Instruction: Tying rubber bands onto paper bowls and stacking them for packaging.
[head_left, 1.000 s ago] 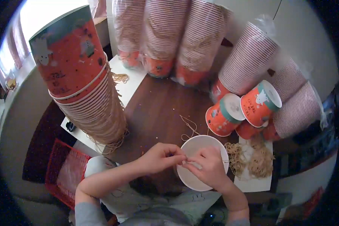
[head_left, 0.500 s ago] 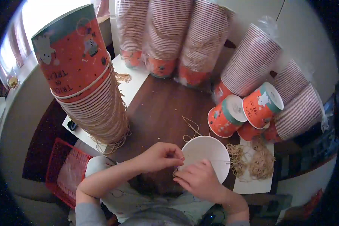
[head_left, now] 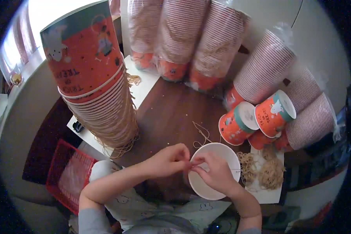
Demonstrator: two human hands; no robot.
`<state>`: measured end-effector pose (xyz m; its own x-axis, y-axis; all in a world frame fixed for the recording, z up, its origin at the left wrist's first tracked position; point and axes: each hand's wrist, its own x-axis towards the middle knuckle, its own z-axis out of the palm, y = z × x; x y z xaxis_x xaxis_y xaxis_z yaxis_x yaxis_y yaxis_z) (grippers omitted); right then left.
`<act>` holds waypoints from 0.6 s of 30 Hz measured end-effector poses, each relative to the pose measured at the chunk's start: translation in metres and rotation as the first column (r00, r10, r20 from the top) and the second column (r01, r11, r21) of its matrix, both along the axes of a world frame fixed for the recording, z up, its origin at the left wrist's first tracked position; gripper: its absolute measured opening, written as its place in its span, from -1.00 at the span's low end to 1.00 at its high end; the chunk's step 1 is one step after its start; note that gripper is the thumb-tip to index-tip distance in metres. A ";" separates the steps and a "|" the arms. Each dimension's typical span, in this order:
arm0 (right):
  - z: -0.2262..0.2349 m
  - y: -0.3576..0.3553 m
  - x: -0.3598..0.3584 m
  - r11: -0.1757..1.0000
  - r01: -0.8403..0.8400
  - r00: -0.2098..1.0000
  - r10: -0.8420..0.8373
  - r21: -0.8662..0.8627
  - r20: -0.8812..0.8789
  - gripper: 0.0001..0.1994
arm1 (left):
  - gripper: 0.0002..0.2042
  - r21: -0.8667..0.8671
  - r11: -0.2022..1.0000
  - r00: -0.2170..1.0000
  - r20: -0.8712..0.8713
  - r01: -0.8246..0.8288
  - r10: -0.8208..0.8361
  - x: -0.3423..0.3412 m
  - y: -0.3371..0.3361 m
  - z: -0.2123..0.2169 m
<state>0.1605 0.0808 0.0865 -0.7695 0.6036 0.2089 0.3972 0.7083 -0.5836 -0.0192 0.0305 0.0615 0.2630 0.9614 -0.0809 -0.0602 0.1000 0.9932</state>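
A white-lined paper cup stands mouth up on the table in front of me. A thin cord shows at its right rim. My left hand is at the cup's left rim with thumb and fingertips closed together. Reaching over the mouth, my right hand pinches close beside the left fingertips. What lies between the fingers is too small to make out. A loose loop of tan cord rests on the table behind the cup.
On the left rises a tall stack of orange cups with cords hanging down its side. Wrapped cup stacks line the back and right, near upturned cups. Tan cord piles lie right; a red basket stands lower left.
My right hand has moved up and inward, from the near left rim to meet the left fingertips. My left hand stays nearly in place. The whole view has shifted slightly.
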 end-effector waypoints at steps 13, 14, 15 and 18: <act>-0.006 0.002 0.003 0.998 0.019 0.997 -0.015 0.053 -0.073 -0.77 | -0.82 0.201 0.979 0.949 -0.300 -0.033 0.093 -0.009 -0.002 -0.015; -0.006 0.003 0.002 1.000 0.020 0.997 -0.020 0.010 -0.073 -0.76 | -0.81 0.269 0.962 0.909 -0.410 0.038 0.079 -0.009 -0.002 -0.017; -0.007 0.003 0.002 1.000 0.020 0.997 -0.020 0.010 -0.073 -0.76 | -0.80 0.327 0.938 0.855 -0.514 0.115 0.075 -0.008 -0.003 -0.018; -0.007 0.004 0.002 1.000 0.011 0.998 -0.012 -0.018 -0.065 -0.75 | -0.80 0.229 0.960 0.807 -0.590 0.161 0.006 -0.002 -0.006 -0.014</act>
